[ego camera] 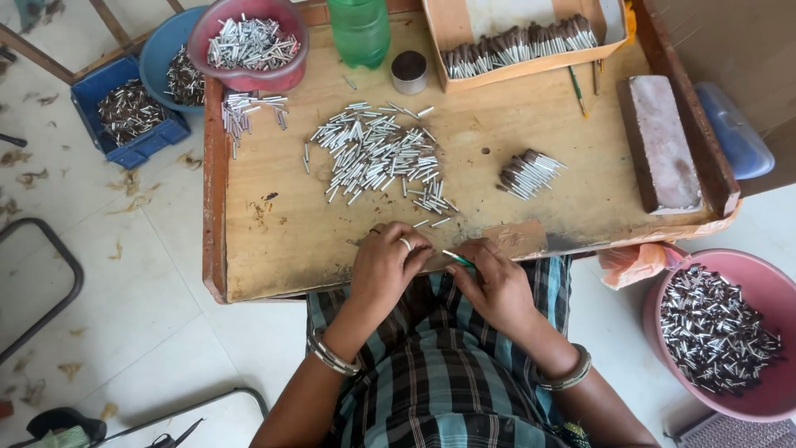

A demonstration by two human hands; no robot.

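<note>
On the floor at far left a blue crate [131,112] holds dark-tipped tubes, beside a blue bowl [170,51] and a pink bowl [249,41] heaped with silver tubes. A low wooden table [274,249] carries a loose spread of silver tubes [377,153] in its middle.

At the table's near edge the left hand [385,265], a ring on one finger, is curled with fingertips pressed together on something small that the fingers hide; what it pinches cannot be told. Just beside it the right hand [497,286] is closed around a thin green stick [458,260], whose tip points toward the left fingertips. The two hands sit close, almost touching.

The stick looks light, stiff and slim, easy to roll between fingers, so a pinch near its middle or rear seems the surest hold; the tubes look smooth and likely slippery.

Farther right lie a small bundle of dark-tipped tubes [529,172], a cardboard tray [531,41] of more, a brick-like block [663,141], and a pink tub [759,365] on the floor.
</note>
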